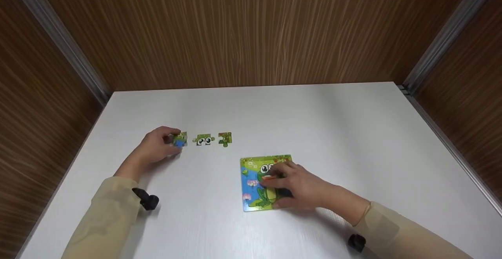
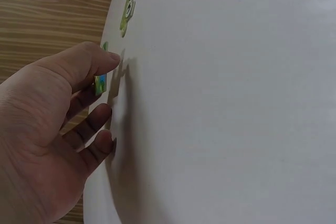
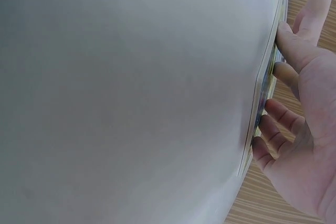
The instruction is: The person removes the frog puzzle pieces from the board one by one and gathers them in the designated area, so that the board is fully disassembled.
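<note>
My left hand [image 1: 157, 146] is at the left end of a short row on the table. Between its thumb and a fingertip it pinches a small green-and-blue jigsaw piece [image 1: 180, 139], whose edge shows in the left wrist view. To the right of it lie a piece with two cartoon eyes [image 1: 204, 140] and a green corner piece with red dots [image 1: 225, 138]. My right hand [image 1: 304, 186] rests its spread fingertips on a square frog puzzle board [image 1: 247, 204], covering its right part. In the right wrist view, the fingertips [image 3: 270, 106] touch the board's face.
A white table [image 1: 353, 125] carries the board and pieces. Brown wood-grain panels [image 1: 251, 31] stand behind and at both sides, with grey metal strips [image 1: 435, 35] at the corners. Black wrist-worn devices [image 1: 146, 199] hang by both sleeves.
</note>
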### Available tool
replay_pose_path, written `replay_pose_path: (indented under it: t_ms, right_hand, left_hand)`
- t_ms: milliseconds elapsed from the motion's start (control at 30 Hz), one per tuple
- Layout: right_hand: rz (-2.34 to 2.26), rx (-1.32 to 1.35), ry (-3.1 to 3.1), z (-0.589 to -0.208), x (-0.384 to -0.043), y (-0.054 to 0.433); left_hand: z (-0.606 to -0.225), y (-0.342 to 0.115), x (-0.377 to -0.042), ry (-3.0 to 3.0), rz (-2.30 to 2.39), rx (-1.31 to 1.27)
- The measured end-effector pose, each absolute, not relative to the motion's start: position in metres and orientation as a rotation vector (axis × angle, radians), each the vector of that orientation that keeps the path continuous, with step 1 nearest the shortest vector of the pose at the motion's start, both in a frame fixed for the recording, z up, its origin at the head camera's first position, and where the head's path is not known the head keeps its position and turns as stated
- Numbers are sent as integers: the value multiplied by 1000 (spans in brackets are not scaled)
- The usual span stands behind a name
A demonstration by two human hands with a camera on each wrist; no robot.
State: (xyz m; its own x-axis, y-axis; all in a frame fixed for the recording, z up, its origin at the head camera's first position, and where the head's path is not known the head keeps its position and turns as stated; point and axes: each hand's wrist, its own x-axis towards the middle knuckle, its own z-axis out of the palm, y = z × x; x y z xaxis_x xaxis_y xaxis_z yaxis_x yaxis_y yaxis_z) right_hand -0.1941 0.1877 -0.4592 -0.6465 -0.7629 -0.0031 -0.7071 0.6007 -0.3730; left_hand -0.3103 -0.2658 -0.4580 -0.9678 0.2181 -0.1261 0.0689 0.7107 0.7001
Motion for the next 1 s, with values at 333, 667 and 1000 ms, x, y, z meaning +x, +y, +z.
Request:
replay_pose_path:
  t_ms: [333,667,1000]
  right_hand:
    - [-519,-1246,2666,-459,-194,188]
    - [-522,-1289,2685,-460,-194,188]
    - [-520,-1250,2667,-459,-193,187]
  left_hand:
    - [-461,-270,-310,2683,1075,279]
    - [-462,-272,-309,2688,1068,326]
    - [-462,-274,-308,2688,1093,321]
